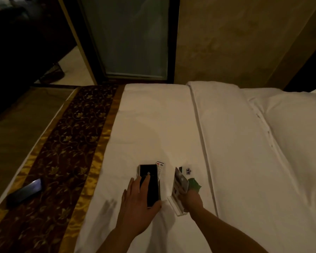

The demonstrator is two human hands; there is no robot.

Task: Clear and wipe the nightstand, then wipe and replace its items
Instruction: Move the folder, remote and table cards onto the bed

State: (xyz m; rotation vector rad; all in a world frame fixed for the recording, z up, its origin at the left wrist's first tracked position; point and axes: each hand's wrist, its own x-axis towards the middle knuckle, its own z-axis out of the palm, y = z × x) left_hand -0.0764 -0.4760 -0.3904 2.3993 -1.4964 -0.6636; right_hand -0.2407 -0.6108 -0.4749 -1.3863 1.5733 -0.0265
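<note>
Both hands work low over the white bed (153, 125), where the nightstand's things have been laid; the nightstand itself is out of view. The left hand (139, 201) lies flat and open, fingers spread across a black folder (150, 181) that rests on the sheet with a white remote (160, 168) poking out just beyond its far edge. The right hand (191, 199) is closed around a clear acrylic card stand (179, 187), tilted up off the bed, with what looks like a green cloth (194, 185) bunched in the same grip — a small logo card (187, 170) lies just beyond it. The step in hand appears to be wiping the items, so the stand would do best pinned by its base while the cloth runs over each face, without letting the insert slip out. The flat left palm should keep the folder from sliding on the soft sheet. A dark phone (25, 191) sits well apart on the patterned runner (62, 143) — leave it alone.
</note>
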